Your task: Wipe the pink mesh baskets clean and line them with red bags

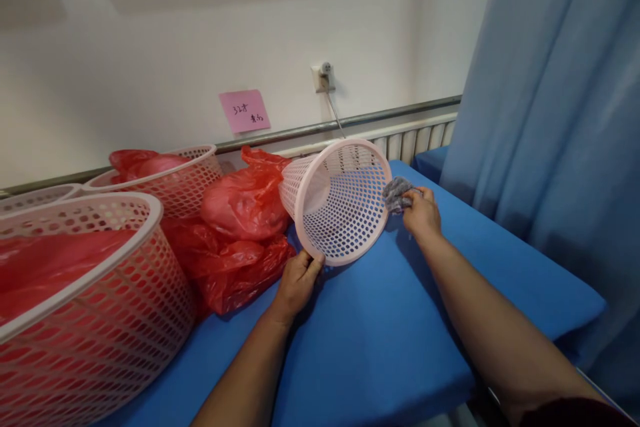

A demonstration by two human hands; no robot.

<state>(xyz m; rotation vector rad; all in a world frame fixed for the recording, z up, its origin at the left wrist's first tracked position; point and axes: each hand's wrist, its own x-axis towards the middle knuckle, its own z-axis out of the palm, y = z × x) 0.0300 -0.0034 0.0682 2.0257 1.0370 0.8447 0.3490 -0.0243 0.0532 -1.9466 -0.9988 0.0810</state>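
clearly, left hand [296, 280] grips basket [336, 213]; note [245, 111] says "32".

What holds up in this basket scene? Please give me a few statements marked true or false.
1. The left hand grips the rim of the tipped pink basket. True.
2. The right hand holds a yellow sponge. False: it holds a grey cloth against the basket's rim.
3. The tipped basket is stuffed with red bags. False: it looks empty, and the red plastic bags lie beside it on the blue surface.
4. A pink note is stuck on the wall. True.
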